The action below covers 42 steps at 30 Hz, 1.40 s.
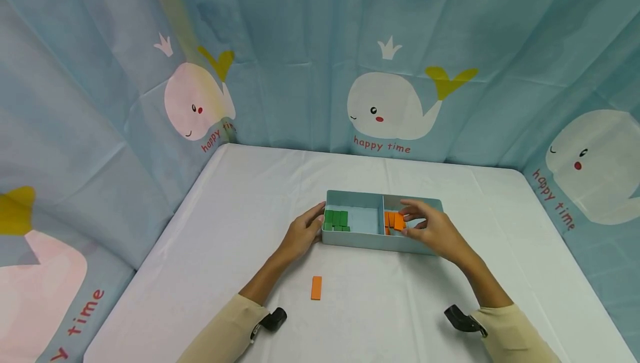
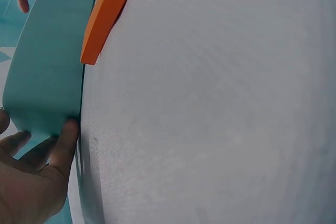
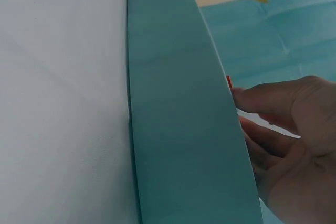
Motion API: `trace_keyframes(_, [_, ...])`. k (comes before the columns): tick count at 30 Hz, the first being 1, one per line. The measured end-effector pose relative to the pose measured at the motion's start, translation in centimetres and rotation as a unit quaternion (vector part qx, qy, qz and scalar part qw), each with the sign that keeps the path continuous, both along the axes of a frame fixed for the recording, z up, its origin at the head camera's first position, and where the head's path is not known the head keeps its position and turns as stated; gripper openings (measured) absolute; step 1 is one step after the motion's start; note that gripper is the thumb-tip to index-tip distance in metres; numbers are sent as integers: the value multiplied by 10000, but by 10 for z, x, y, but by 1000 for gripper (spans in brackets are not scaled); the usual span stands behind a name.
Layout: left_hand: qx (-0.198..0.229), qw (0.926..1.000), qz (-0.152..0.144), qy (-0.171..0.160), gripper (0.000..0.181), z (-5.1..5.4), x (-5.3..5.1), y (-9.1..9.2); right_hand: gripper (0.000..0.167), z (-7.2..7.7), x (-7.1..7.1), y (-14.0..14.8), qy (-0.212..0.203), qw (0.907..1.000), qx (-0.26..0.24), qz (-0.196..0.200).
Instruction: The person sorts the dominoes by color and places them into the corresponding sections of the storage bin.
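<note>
A light blue-green box (image 1: 365,240) with two compartments stands on the table. Green rectangular blocks (image 1: 336,219) lie at the left end of its larger compartment. In the smaller right one are several orange blocks (image 1: 387,219). My right hand (image 1: 434,229) reaches over that compartment, thumb and fingertips pinching an orange block (image 1: 399,222); only a sliver of it shows above the rim in the right wrist view. My left hand (image 1: 301,234) touches the box's left end with extended fingertips, seen closer in the left wrist view (image 2: 39,177).
A single orange block (image 1: 316,288) lies on the white tablecloth (image 1: 240,207) in front of the box, between my forearms. Blue curtains (image 1: 295,35) printed with whales hang behind and along the sides of the table. Each sleeve cuff carries a black wrist camera (image 1: 274,319).
</note>
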<state>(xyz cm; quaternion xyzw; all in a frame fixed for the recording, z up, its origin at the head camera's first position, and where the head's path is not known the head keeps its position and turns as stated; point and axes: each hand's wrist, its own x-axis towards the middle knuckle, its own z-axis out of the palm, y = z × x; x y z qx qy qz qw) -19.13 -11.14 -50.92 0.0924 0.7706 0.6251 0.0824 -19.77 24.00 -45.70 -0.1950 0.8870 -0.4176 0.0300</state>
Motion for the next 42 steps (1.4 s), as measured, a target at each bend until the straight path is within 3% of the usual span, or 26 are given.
trace_keyframes(11, [56, 10000, 47, -58, 52, 0, 0, 1, 67, -3, -13, 4, -376, 9992, -68, 142])
trace_keyframes(20, [35, 10000, 22, -3, 52, -1, -1, 0, 68, -9, -27, 5, -535, 9976, 191, 394])
trace_keyframes(33, [8, 10000, 17, -43, 53, -1, 0, 0, 60, -12, -33, 3, -1025, 9919, 305, 685])
trace_keyframes(42, [80, 9999, 22, -63, 53, -1, -1, 1, 59, -13, -34, 4, -1324, 9883, 41, 752])
